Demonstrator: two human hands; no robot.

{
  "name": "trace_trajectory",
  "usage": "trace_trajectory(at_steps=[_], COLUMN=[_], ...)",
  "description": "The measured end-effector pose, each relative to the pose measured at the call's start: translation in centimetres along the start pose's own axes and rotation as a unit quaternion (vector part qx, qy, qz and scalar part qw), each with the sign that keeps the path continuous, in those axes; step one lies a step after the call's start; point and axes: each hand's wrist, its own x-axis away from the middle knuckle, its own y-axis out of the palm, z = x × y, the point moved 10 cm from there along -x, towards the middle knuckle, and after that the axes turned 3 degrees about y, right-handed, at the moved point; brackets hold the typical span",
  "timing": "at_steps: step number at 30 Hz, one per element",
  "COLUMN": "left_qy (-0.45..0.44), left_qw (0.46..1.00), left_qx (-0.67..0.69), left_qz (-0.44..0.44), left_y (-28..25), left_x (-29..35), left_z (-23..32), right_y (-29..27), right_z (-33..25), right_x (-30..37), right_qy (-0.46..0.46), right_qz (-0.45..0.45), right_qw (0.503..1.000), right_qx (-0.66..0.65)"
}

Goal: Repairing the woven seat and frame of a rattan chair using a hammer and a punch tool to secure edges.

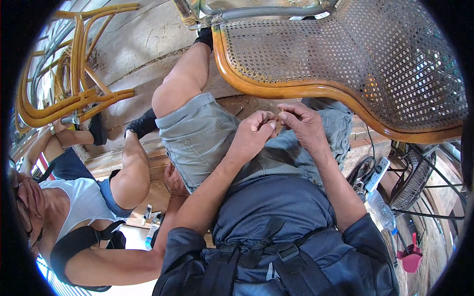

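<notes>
Above my lap, my left hand (253,134) and my right hand (305,124) are close together, almost touching at the fingertips. Both are closed in a pinch with thumb against forefinger. Whatever lies between the fingers is too small to name. Just beyond them curves the orange-brown rim (301,92) of a cane chair, with its woven cane mesh (291,54) stretching away to the far right. Neither hand touches the chair. Beneath my hands are my grey shorts (197,130).
At my left sits a co-worker in a white vest (74,202), one hand (175,180) beside my thigh. A rattan frame (79,59) stands at the far left. To my right are a white power strip (378,175), a plastic bottle (381,209) and a pink container (411,257).
</notes>
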Motion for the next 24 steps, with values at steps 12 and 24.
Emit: trace_trajectory(at_steps=[12,24], left_qy=[0.024,0.026], left_qw=[0.998,0.996], left_qx=[0.033,-0.006], left_qz=[0.045,0.082], left_y=[-1.4,-2.1], left_x=[-1.2,-1.5], left_z=[-1.3,-0.8], right_y=[0.4,0.1], right_z=[-0.5,-0.8], right_x=[-1.4,-2.2], right_qy=[-0.035,-0.051], right_qz=[0.024,0.042], right_qw=[0.998,0.996], right_qx=[0.037,0.064])
